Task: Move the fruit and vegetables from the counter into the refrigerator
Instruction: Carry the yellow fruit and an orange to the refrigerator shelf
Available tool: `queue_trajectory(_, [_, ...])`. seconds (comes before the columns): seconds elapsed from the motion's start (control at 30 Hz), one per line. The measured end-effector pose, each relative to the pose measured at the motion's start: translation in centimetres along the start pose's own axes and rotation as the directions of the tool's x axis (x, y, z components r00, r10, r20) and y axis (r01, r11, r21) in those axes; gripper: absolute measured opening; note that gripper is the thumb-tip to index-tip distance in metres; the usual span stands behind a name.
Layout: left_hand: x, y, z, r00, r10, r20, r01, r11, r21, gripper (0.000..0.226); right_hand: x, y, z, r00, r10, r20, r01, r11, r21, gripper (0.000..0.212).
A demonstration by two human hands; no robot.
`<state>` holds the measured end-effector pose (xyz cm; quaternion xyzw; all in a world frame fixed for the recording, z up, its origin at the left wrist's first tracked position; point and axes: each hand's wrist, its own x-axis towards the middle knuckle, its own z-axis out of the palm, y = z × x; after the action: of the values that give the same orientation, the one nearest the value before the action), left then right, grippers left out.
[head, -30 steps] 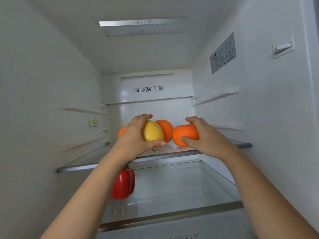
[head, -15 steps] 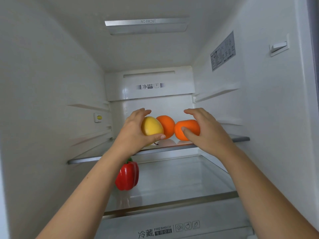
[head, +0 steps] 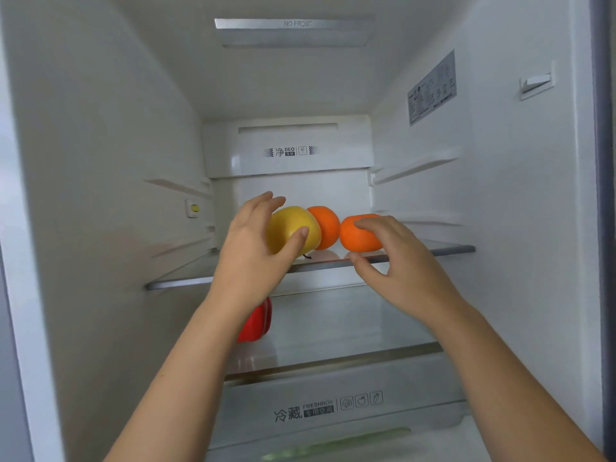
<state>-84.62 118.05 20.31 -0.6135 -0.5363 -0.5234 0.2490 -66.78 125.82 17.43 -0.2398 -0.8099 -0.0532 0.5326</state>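
On the upper glass shelf, the left hand wraps its fingers and thumb around a yellow apple. The right hand spreads loosely, fingertips touching an orange; a second orange sits between both fruits.

Refrigerator interior: white plastic walls, evenly lit. Ceiling light strip marked "NO FROST". Back panel printed "DEO". Grey label on right wall, text too small to read. Upper glass shelf above lower glass shelf. Drawer front marked "FRESHBOX".
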Motion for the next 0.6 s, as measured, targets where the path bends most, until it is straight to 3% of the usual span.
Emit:
queue_trajectory(0.1, [-2.3,1.2,-0.2,0.999,0.02,-0.039,-0.022,0.999,-0.043,0.051,-1.7,-1.0,-0.5,1.0,0.015,0.002,-0.015,0.999,-0.045,0.037])
queue_trajectory(0.33, [-9.2,2.3,1.0,0.981,0.196,-0.006,-0.194,0.973,0.123,0.039,-7.0,-3.0,-1.2,1.0,0.003,-0.023,-0.008,0.976,-0.22,0.046])
queue_trajectory(0.6, [-16.4,2.7,3.1,0.978,0.149,0.144,-0.149,0.989,-0.006,0.036,-14.1,-5.0,-1.7,0.992,0.112,0.06,-0.075,0.899,-0.432,0.044])
